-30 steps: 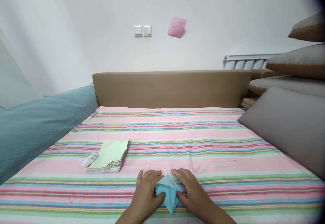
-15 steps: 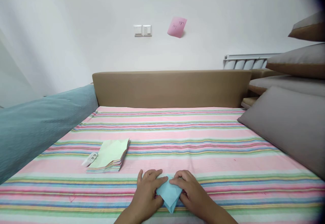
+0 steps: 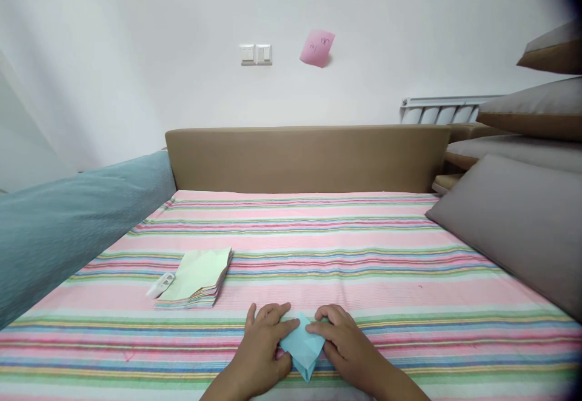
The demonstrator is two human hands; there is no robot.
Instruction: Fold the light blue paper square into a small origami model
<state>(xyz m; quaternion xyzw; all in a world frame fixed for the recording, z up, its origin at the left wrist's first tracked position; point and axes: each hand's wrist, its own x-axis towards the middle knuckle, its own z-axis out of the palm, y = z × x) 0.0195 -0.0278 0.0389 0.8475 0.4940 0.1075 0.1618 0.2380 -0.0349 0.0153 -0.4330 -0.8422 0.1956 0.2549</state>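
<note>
White wall [image 3: 182,55] rises at twelve o'clock beyond a pink striped bedspread [image 3: 318,240], the broad soft surface under everything being handled. A brown padded backboard [image 3: 309,158] closes its far edge, well apart from the work; a teal-covered side [image 3: 82,207] slopes along ten o'clock, and a grey cushion [image 3: 522,219] leans in at two. Between these edges, open room lies widest from twelve to two. At the near side, the left hand [image 3: 260,349] is clamped on the paper's nine o'clock side, index finger on top and thumb by the lower edge; the right hand [image 3: 350,346] pinches the three o'clock side, its thumb partly hidden. Around ten o'clock from the hands, a stack of coloured paper [image 3: 202,270], pale green on top, limits leftward reach somewhat. Between the hands sits the folded light-blue paper [image 3: 302,343], lying on the cloth, with one point toward six o'clock where layers look parted. The step appears to be shaping and flattening a fold; a further crease would call for lined-up edges and even fingertip pressure, since the cloth gives little firm backing. Smallest, a white plastic item [image 3: 160,286] lies against the stack's nine o'clock side, its kind unclear.
</note>
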